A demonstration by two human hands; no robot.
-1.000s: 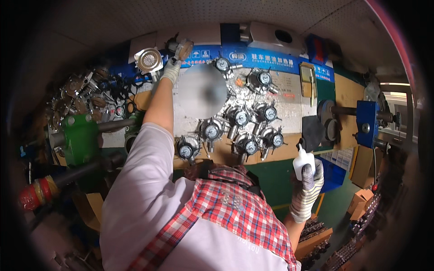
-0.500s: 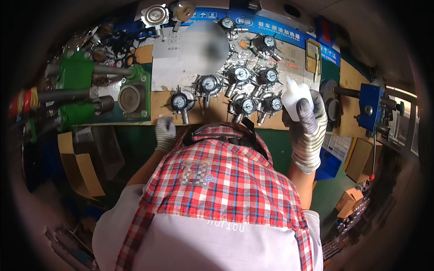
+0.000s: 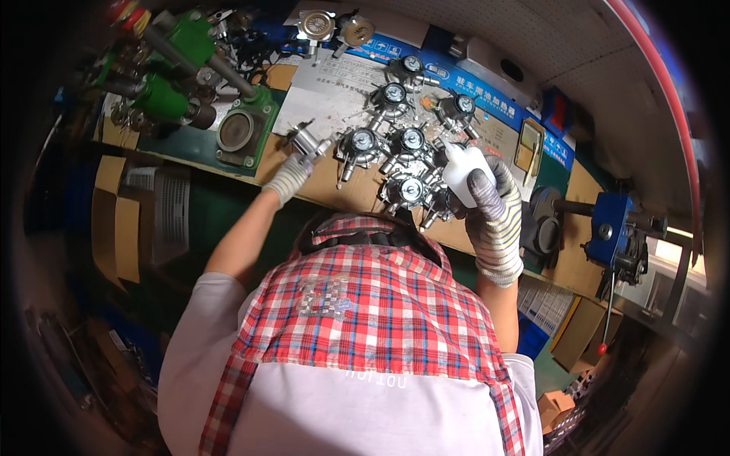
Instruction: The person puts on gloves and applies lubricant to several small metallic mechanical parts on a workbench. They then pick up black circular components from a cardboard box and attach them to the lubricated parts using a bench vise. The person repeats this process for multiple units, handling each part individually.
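Note:
My left hand (image 3: pixel 292 175), in a striped glove, is closed on a small metal pump-like assembly (image 3: pixel 306 141) with a short pipe. This part is tilted on its side at the left of the cardboard. My gloved right hand (image 3: pixel 498 216) grips a white squeeze bottle (image 3: pixel 467 174), its thin nozzle pointing up. The bottle is above the right side of a group of similar metal assemblies (image 3: pixel 411 140), each with a round black-and-silver top. Bottle and hand partly cover a few of them. Nearest to my left hand among the others is one assembly (image 3: pixel 360 143) standing upright.
A green press (image 3: pixel 247 129) stands on the left of the bench, with loose metal parts behind it. On the right is a blue lever press (image 3: pixel 608 228). A small tray (image 3: pixel 528 146) lies at the back right. Open cardboard boxes (image 3: pixel 115 228) sit below the bench edge.
My left hand has moved up from the bench edge and taken hold of the nearest left assembly, which is now tilted. The bottle has come slightly left. The whole view has turned clockwise.

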